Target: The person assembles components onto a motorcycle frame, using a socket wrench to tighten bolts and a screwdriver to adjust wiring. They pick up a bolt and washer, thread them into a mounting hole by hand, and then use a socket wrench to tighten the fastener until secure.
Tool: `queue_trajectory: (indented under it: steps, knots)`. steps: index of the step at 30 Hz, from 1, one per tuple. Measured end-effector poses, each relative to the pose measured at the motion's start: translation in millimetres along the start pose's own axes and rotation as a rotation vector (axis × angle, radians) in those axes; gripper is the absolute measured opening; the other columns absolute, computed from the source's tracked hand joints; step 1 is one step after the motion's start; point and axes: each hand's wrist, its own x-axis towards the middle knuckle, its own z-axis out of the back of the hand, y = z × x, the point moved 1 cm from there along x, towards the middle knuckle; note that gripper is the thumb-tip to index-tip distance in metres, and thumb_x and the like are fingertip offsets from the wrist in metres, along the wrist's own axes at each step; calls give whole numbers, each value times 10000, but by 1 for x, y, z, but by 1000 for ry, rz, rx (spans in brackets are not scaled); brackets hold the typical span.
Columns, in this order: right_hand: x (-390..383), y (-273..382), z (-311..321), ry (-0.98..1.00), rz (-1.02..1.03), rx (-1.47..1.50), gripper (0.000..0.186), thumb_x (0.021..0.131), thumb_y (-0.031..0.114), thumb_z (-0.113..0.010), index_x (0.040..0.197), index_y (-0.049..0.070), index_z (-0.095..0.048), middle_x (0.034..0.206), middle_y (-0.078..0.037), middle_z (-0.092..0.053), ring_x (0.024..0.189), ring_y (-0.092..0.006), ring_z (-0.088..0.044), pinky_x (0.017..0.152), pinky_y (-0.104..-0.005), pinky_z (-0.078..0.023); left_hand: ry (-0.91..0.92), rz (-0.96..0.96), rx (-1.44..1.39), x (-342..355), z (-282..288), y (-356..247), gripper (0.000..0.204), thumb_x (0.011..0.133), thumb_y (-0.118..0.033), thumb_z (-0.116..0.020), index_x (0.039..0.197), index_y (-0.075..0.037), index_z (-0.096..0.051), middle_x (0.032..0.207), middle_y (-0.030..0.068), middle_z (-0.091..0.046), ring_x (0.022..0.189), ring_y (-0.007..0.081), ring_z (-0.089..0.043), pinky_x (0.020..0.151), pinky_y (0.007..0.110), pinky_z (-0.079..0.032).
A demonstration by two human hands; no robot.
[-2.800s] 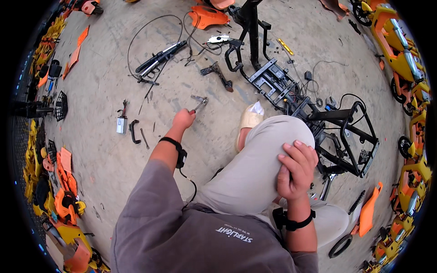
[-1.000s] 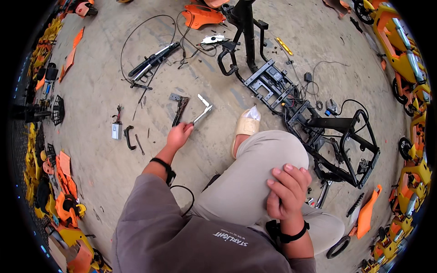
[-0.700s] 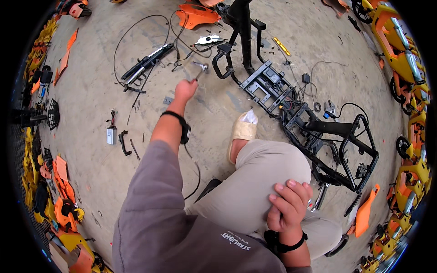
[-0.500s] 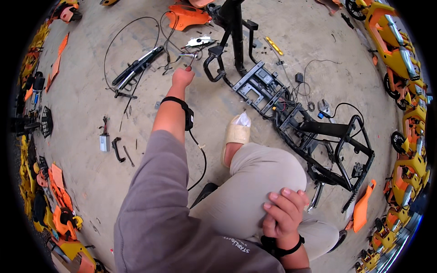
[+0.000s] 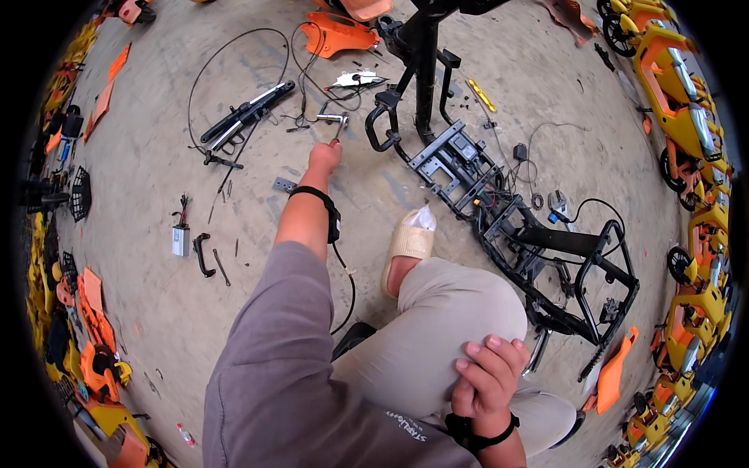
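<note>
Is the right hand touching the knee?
Touching. The head view shows the right hand lying flat on the bent knee, fingers spread over the beige trouser cloth with no gap.

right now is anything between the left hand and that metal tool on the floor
Nothing visible. The left hand is already at the metal tool, fingers closed around its lower end. Loose black cables lie just beside it, not between.

Two hands (image 5: 324, 157), one black frame (image 5: 499, 218), one sandal (image 5: 409, 238).
</note>
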Motion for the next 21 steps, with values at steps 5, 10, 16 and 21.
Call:
queue_trajectory:
  steps: [5,10,16,21]
  knots:
    - [1,0,-1,-16,9,9,151,800,128,-635,909,161,-735,1067,-7,-735,1118,-223,-616,1109,-414,-309,137,-1,-77,0,-8,28,481,909,-414,-594,814,51,-673,631,167,-634,520,299,-621,522,426,-495]
    - [-2,-1,-1,-37,-2,32,149,816,120,-621,909,156,-732,1069,-11,-734,1115,-227,-618,1110,-413,-308,210,23,-129,-64,-12,53,447,942,-403,-591,831,29,-633,578,99,-566,425,220,-528,411,384,-413]
    - [-4,-6,1,-26,0,36,156,830,118,-607,929,156,-723,1068,-19,-730,1114,-237,-617,1110,-415,-312,191,50,-285,-141,-26,100,476,950,-426,-581,849,33,-664,617,129,-612,452,240,-582,454,406,-466]
    - [-9,-6,4,3,-9,36,178,842,125,-591,958,167,-720,1125,-24,-725,1147,-247,-609,1133,-424,-294,197,19,-149,-176,-14,107,523,957,-479,-565,922,29,-682,710,191,-672,632,342,-686,603,435,-521]
